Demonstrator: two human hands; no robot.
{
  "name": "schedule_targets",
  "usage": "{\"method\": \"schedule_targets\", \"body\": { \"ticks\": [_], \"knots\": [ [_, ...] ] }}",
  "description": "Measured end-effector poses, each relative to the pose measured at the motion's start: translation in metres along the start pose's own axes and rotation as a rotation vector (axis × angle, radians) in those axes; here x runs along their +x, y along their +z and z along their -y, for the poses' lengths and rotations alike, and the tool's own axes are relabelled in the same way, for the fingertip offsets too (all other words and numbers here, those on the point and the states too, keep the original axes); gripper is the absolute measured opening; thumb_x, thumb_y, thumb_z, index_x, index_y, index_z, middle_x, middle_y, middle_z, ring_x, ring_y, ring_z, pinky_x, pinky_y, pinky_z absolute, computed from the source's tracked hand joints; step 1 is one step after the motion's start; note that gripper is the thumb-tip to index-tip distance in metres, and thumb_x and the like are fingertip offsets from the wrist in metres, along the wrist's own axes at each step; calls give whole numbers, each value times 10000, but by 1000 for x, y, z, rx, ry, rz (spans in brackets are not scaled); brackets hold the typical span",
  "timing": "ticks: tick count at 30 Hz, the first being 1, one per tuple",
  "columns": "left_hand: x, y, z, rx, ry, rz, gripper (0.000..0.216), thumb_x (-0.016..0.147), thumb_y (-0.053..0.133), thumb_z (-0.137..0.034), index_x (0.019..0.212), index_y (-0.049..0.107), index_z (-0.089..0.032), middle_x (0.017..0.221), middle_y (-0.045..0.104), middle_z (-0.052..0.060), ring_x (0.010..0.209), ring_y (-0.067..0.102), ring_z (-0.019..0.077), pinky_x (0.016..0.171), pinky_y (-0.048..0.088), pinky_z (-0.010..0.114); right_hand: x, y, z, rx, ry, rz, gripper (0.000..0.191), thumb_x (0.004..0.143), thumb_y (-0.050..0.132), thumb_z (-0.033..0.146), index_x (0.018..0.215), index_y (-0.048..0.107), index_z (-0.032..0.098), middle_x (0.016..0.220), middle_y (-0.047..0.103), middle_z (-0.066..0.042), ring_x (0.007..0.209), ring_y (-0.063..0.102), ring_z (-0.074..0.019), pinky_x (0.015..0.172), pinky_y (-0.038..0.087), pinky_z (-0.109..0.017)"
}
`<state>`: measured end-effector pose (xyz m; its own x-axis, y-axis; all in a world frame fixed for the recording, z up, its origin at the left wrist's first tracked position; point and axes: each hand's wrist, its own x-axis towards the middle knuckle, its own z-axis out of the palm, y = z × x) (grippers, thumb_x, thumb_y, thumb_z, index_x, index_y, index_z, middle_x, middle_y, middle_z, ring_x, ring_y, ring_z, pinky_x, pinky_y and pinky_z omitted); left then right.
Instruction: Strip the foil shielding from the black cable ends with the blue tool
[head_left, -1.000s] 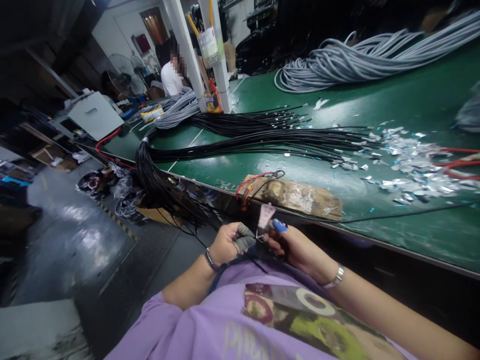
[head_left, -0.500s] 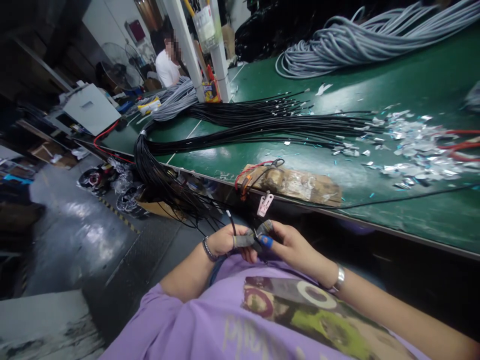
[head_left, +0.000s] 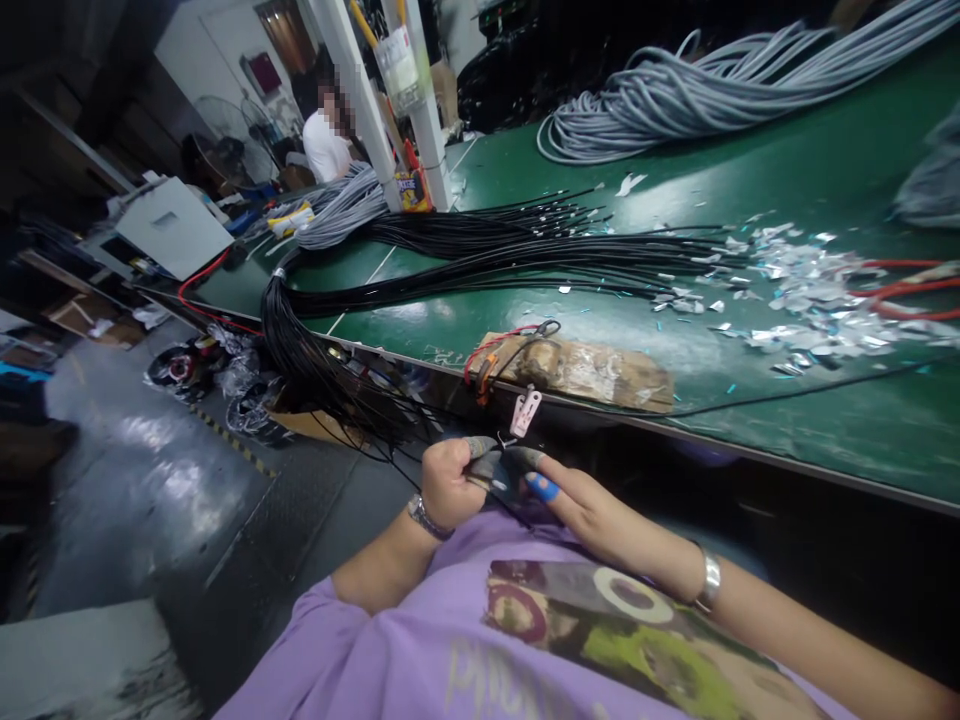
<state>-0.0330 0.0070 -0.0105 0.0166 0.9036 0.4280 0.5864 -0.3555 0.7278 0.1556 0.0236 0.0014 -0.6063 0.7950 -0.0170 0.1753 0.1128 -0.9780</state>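
My left hand [head_left: 451, 485] is closed in front of my body, its fingers wrapped round a thin black cable, most of it hidden in the fist. Grey tape covers its thumb and fingertip. Close against it, my right hand [head_left: 574, 495] is pinched, with grey wrapping on one digit and blue tape on another. A small pale strand [head_left: 509, 440] pokes up between the fingertips of both hands. What the right fingers grip is too dark to make out. Black cables [head_left: 300, 335] hang over the bench edge to the left of my hands.
Before me runs a green bench [head_left: 795, 420] with a wooden block [head_left: 600, 370] at its edge. A pink tag [head_left: 526, 411] hangs there. Foil scraps [head_left: 810, 290] and a grey cable coil [head_left: 660, 100] lie on the bench. A person [head_left: 327, 140] is at the far left.
The left hand has turned into a tighter fist, and the white-tipped cable end standing above it no longer shows. A pale strand now shows between the fingertips. The right hand has shifted slightly.
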Motion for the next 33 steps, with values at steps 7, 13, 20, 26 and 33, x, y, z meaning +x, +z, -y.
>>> {"method": "schedule_targets", "body": {
  "ticks": [7, 13, 20, 26, 33],
  "knots": [
    [-6, 5, 6, 356, 326, -92, 112, 753, 559, -204, 719, 662, -175, 560, 605, 31, 530, 564, 136, 538, 436, 244, 2, 6, 9, 129, 77, -56, 351, 840, 468, 487, 897, 639, 186, 754, 640, -38, 766, 594, -207, 745, 507, -336],
    [-1, 5, -5, 405, 456, -164, 119, 732, 519, -132, 655, 603, -166, 516, 576, 27, 480, 520, 140, 491, 383, 256, 3, 8, 7, 147, 46, -99, 335, 821, 498, 500, 812, 626, 191, 781, 649, -43, 720, 563, -192, 710, 492, -327],
    [-2, 7, -3, 395, 465, -170, 113, 715, 517, -118, 649, 590, -173, 525, 580, 25, 489, 527, 142, 502, 385, 254, 4, 11, 4, 199, 99, -95, 408, 806, 487, 591, 709, 544, 199, 605, 490, 19, 553, 422, -133, 536, 402, -270],
    [-1, 6, -3, 398, 458, -168, 107, 711, 522, -116, 670, 603, -172, 544, 595, 29, 499, 538, 143, 511, 392, 256, 4, 11, 4, 217, 124, -81, 462, 789, 482, 652, 693, 524, 202, 585, 464, 29, 525, 399, -119, 497, 379, -257],
    [1, 5, -5, 423, 478, -180, 119, 714, 505, -114, 659, 587, -181, 529, 581, 18, 488, 527, 135, 510, 388, 252, 6, 11, 6, 255, 129, -66, 471, 770, 500, 667, 682, 516, 205, 575, 444, 33, 519, 376, -115, 479, 355, -251]
  ]
}}
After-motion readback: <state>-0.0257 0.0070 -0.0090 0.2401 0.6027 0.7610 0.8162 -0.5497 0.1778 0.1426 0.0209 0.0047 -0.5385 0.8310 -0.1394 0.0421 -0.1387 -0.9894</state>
